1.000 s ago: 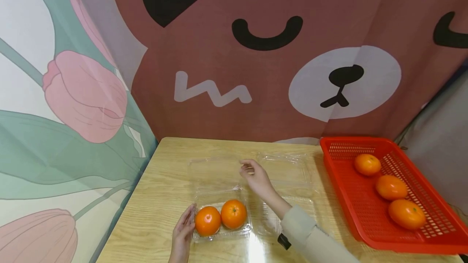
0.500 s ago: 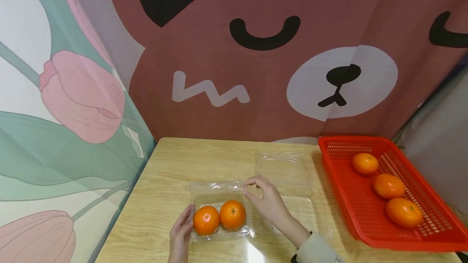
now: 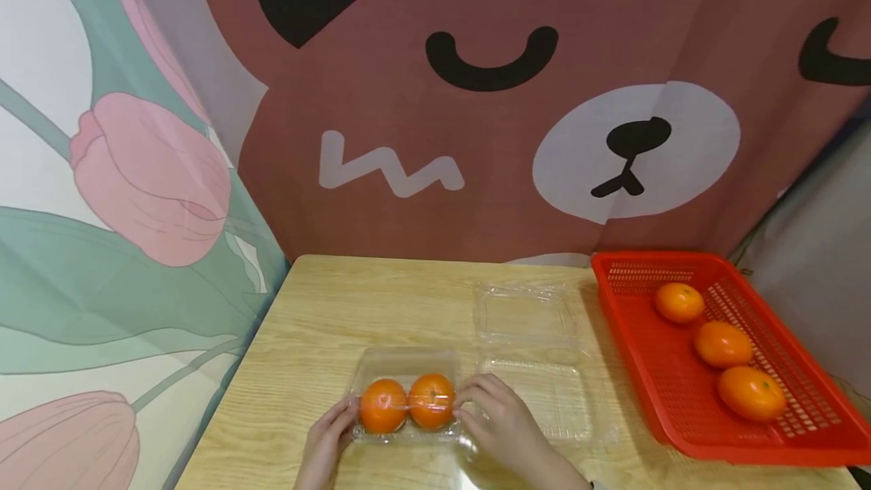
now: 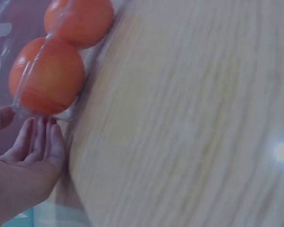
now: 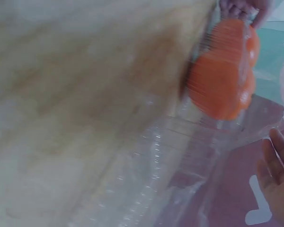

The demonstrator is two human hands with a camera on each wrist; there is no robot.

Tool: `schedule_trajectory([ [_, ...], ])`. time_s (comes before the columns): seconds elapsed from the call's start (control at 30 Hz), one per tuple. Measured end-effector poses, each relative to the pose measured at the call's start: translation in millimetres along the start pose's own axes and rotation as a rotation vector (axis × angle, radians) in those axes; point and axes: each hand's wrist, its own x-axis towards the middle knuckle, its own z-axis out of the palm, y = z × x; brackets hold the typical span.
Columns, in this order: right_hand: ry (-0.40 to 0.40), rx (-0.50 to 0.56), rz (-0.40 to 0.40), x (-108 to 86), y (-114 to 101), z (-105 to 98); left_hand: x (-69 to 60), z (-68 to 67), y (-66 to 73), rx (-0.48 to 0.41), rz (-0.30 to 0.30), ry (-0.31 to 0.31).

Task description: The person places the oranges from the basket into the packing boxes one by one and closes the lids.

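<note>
Two oranges sit side by side in a clear plastic clamshell box on the table. Its hinged lid is tilted partway over them, its front edge crossing before the fruit. At the box's left end is my left hand, its fairly straight fingers touching the plastic in the left wrist view, thumb near the lid edge. My right hand pinches the lid's right front corner between thumb and fingers; the right wrist view shows that corner between them, with blur around the oranges.
A second clear clamshell box lies open to the right, its lid folded back. A red plastic basket holding several oranges stands at the table's right. The wooden table meets a printed bear curtain behind.
The lid of the left box has swung up from the table and forward over the oranges, with my right hand moving nearer along with it. My left hand stays at the box's left end.
</note>
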Motion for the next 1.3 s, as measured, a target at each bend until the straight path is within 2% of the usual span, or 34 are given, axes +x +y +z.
schedule_trajectory([
  [0.27, -0.046, -0.143, -0.163, -12.3, 9, 8, -3.5, -12.6, 11.1, -0.056, -0.076, -0.108],
  [0.43, -0.039, -0.149, -0.238, -15.1, 12, 12, -7.2, -17.5, 18.7, -0.018, -0.125, -0.181],
  [0.6, -0.038, -0.179, -0.274, -18.9, 12, 16, -12.9, -20.8, 20.4, 0.063, -0.137, -0.247],
  [0.77, -0.044, -0.226, -0.263, -23.5, 10, 16, -14.0, -19.1, 18.9, 0.143, -0.133, -0.224],
  [0.97, -0.017, -0.249, -0.249, -31.0, 0, 13, -13.3, -17.5, 15.6, 0.171, -0.137, -0.19],
  [1.07, -0.001, -0.165, -0.202, -38.7, -8, 13, -12.7, -17.5, 15.1, 0.179, -0.149, -0.194],
  [1.17, -0.009, 0.005, -0.096, -49.2, -15, 14, -11.7, -18.3, 15.4, 0.18, -0.169, -0.209],
  [1.23, -0.045, 0.165, 0.001, -55.5, -18, 15, -11.2, -19.4, 15.9, 0.179, -0.183, -0.221],
  [1.3, -0.112, 0.358, 0.165, -60.5, -21, 16, -10.9, -20.5, 16.4, 0.178, -0.195, -0.233],
])
